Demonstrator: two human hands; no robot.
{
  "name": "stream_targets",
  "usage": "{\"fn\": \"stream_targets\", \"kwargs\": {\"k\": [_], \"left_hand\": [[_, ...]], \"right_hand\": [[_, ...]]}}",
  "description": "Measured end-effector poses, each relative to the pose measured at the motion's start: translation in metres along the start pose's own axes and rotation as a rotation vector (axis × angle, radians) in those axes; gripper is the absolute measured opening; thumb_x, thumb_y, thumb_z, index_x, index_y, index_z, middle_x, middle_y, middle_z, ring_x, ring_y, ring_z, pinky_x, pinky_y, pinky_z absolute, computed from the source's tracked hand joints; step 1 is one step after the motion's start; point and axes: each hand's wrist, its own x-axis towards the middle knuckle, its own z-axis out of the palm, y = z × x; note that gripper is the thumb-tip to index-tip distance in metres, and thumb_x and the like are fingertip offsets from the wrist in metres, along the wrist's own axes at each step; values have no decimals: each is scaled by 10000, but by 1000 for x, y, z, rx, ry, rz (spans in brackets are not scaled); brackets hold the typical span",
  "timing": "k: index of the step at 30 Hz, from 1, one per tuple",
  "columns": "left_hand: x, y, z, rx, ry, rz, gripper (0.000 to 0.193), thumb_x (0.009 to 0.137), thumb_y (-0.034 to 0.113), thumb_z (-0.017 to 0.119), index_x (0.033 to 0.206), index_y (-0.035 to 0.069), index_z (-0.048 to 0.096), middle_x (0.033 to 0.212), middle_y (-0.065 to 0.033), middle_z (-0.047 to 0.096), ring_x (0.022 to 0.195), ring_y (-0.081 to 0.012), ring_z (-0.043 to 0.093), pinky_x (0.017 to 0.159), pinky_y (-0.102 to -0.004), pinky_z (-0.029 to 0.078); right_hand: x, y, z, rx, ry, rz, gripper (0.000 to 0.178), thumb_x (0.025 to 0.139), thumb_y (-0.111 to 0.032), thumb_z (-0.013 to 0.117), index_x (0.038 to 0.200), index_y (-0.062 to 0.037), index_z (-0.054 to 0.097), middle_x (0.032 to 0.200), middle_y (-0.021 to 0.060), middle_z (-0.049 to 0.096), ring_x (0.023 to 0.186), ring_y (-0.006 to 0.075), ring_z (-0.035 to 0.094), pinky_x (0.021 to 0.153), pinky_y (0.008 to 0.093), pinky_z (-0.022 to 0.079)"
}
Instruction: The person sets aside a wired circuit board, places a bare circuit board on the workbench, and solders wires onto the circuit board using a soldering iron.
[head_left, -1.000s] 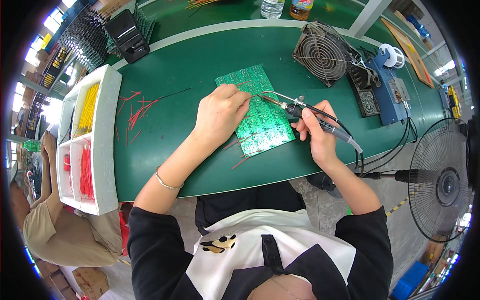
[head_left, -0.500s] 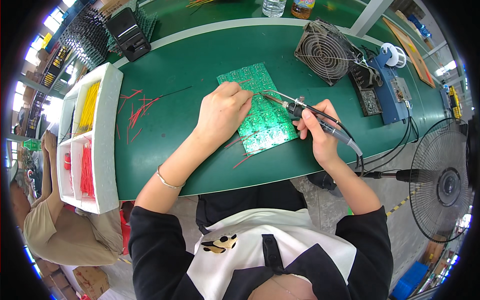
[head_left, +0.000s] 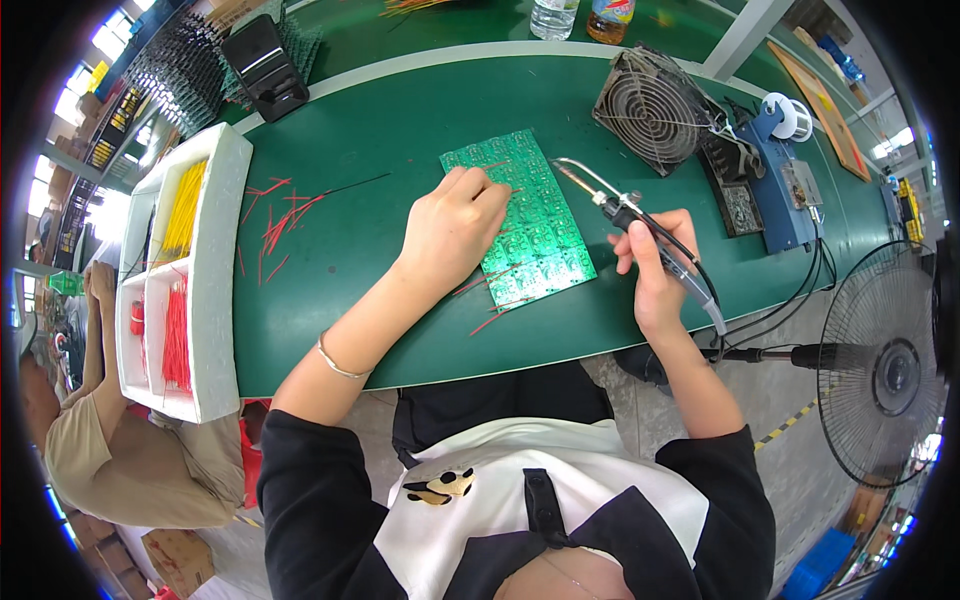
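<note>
Green workbench (head_left: 380, 130), circuit board (head_left: 520, 215) lying flat at its middle.
Left hand (head_left: 450, 225) rests on the board, fingers curled together at a red wire; right hand (head_left: 655, 270) grips a soldering iron (head_left: 625, 215), tip just beside the board's edge.

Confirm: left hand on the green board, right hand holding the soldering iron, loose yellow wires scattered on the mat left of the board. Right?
One slip: the loose wires scattered on the mat left of the board are red, not yellow; the yellow ones sit in the white tray. The head view shows it. The rest holds: left hand on the board, right hand holding the soldering iron.
</note>
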Motion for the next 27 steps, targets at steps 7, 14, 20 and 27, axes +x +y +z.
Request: {"fn": "stream_targets", "kwargs": {"k": [7,14,20,27], "left_hand": [[1,-4,1,-29,4,26,66,729,66,675,790,89,665,704,-21,541,666,-185,566,539,-308,472],[-2,-11,0,-48,24,70,91,703,70,675,788,102,667,706,-17,556,679,-188,576,548,-310,486],[3,-17,3,-76,21,95,82,725,102,663,806,105,661,737,-18,564,734,-193,588,588,-315,500],[-5,-9,-15,-91,-42,-3,202,763,118,644,964,108,625,885,-43,601,811,-234,595,648,-337,510]], "right_hand": [[-8,-7,-3,-9,108,-62,191,869,-140,601,877,-14,458,673,70,567,518,76,503,667,273,526],[-26,-6,4,115,179,53,166,878,-122,583,875,-28,446,650,65,546,492,85,477,674,319,524],[-32,-8,2,113,199,85,134,898,-142,546,842,-51,465,644,33,514,497,61,409,677,269,507],[-31,-6,0,117,180,98,127,907,-139,532,846,-54,460,651,28,503,506,56,406,679,264,507]]}}
